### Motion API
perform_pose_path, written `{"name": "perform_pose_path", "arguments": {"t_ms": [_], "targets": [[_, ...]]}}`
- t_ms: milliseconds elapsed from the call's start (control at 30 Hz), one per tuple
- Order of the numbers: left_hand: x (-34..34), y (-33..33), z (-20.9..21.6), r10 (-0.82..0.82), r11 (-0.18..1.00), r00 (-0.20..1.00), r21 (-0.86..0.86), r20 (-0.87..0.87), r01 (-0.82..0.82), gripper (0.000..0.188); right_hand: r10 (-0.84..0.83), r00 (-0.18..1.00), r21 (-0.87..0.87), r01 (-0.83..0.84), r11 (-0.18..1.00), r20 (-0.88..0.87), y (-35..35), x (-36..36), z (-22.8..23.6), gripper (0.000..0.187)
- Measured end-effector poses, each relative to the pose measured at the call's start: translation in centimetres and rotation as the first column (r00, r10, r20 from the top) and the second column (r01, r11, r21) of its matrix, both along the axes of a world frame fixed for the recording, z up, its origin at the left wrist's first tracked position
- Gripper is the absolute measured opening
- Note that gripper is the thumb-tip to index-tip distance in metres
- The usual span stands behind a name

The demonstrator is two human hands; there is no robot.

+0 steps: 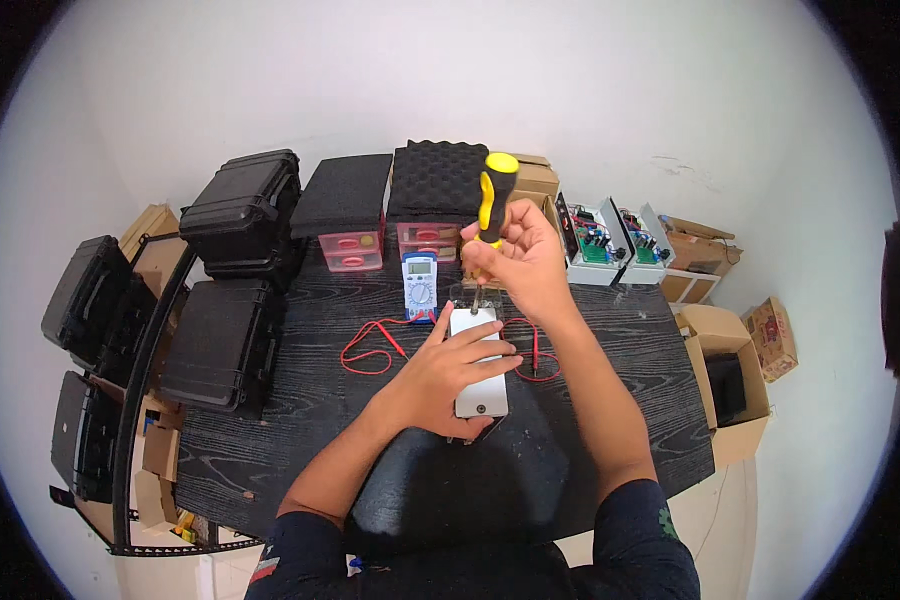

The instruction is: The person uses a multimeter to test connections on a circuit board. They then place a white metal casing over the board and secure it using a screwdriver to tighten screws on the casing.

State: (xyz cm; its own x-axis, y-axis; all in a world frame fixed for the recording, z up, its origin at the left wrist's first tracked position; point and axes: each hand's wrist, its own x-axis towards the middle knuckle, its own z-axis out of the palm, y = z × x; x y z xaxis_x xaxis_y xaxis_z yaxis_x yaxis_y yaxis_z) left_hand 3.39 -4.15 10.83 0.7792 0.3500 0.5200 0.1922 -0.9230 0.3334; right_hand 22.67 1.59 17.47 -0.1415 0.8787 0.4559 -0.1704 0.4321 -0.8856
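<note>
Screw-turning, it seems: right hand's (522, 260) grip hugs the screwdriver (496, 205) at the white box's (482, 392) 12 o'clock end; left hand (444, 372), fingers apart, pins it. Next: twist straight.

Meter (420, 292): blue and white, lying just beyond the left hand (460, 365)
Leads (388, 336): red, one looped left of that hand, another right of it
Drawers (350, 262): translucent pink, beyond the left hand
Foam (342, 190): black, on top of the drawers; one piece flat, one bumpy
Cases (240, 200): black, latched, well left of the left hand
Rack (123, 470): black frame, farther left
Boards (595, 238): green, in white trays (598, 273) right of the right hand (520, 245)
Carton (738, 440): open, a black item inside, well right of both hands
Table (660, 380): black wood grain, beneath both hands
Wall (390, 80): white, beyond both hands
</note>
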Motion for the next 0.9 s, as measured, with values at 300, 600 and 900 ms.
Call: {"name": "perform_pose_path", "arguments": {"t_ms": [300, 600, 900], "targets": [[0.1, 0.3, -0.7, -0.003, 1.000, 1.000, -0.007, -0.002, 0.003, 0.087, 0.073, 0.990, -0.103, -0.085, 0.991, -0.118, -0.5, 0.6, 1.1, 0.021], [0.1, 0.0, -0.1, 0.002, 1.000, 1.000, 0.003, 0.003, -0.002, 0.078, 0.057, 0.998, -0.031, -0.058, 0.998, -0.034, -0.4, 0.9, 0.5, 0.027], [0.0, -0.1, 0.2, 0.003, 1.000, 1.000, -0.001, -0.004, -0.003, 0.080, -0.044, 0.994, 0.021, 0.043, 0.999, 0.095, -1.0, 0.5, 0.5, 0.027]]}}
